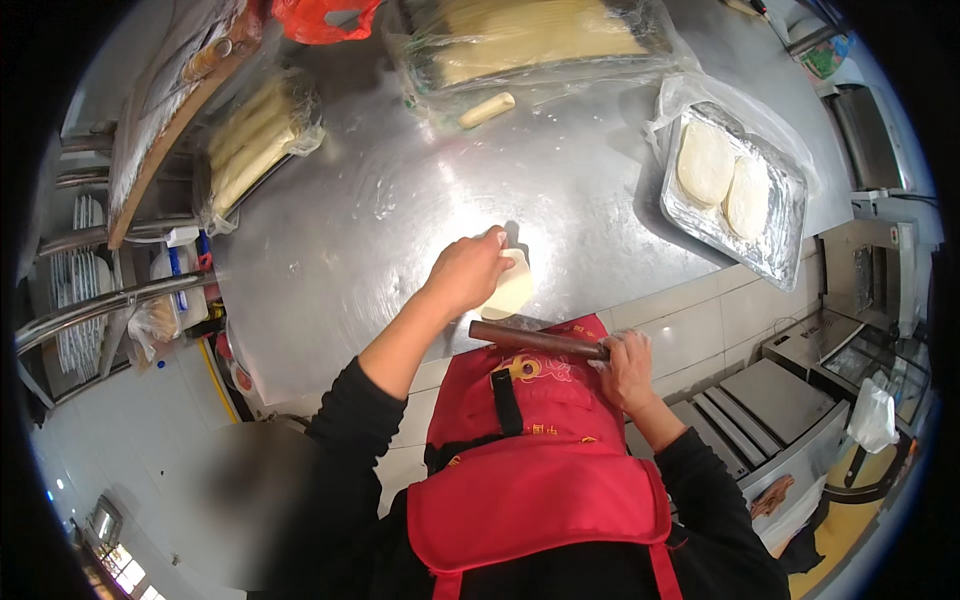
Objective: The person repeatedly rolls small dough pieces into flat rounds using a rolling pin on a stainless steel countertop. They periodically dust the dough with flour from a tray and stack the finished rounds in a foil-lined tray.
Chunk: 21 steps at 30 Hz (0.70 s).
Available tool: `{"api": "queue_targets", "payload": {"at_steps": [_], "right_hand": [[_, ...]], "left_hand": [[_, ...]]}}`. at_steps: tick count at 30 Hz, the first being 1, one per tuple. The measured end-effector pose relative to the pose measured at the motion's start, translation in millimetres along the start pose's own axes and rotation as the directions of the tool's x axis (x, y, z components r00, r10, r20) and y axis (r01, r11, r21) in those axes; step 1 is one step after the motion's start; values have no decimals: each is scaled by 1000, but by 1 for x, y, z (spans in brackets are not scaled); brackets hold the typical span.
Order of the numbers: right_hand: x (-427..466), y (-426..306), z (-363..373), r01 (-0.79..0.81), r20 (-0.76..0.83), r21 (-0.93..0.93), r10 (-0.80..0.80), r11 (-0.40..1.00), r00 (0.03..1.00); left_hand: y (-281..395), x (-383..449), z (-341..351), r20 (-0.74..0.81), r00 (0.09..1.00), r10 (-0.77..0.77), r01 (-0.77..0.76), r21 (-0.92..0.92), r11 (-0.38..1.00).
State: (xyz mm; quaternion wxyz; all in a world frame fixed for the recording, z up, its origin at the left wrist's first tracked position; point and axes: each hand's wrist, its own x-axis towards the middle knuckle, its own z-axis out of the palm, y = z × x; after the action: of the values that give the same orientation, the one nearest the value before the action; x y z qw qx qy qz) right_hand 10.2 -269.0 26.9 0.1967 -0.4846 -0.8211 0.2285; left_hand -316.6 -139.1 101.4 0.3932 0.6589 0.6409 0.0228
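Observation:
My left hand (471,271) pinches the far edge of a small flat oval of dough (509,291) near the front edge of the steel table (352,247). In my right hand (627,369) is one end of a dark wooden rolling pin (532,340), which lies level just in front of my red apron, close to the table's edge. Beyond my hands, a short roll of dough (487,111) rests by a plastic-covered tray of pale dough strips (540,45). At the right, a metal tray (780,259) holds stacked flat ovals of dough (705,165).
At the left stands another plastic-covered tray of dough strips (251,150), beside a wooden board (161,127) on a metal rack (112,307). A red plastic bag (322,26) lies at the far left of the table. The right-hand tray overhangs the table's front edge.

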Motion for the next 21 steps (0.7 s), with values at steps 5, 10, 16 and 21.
{"api": "queue_targets", "payload": {"at_steps": [5,10,16,21], "right_hand": [[2,3,-12,37,-7,1,-37,999,999],[36,10,-16,154,22,-31,-154,988,988],[115,13,-1,339,188,-69,-321,938,928],[178,-2,40,385,271,-219,-323,897,907]], "left_hand": [[8,-49,-2,-235,958,-166,69,-372,926],[-69,-61,70,-240,819,-521,114,-822,558],[-88,-84,83,-647,667,-369,198,-323,925],[-56,-60,102,-484,821,-303,391,89,916]]}}
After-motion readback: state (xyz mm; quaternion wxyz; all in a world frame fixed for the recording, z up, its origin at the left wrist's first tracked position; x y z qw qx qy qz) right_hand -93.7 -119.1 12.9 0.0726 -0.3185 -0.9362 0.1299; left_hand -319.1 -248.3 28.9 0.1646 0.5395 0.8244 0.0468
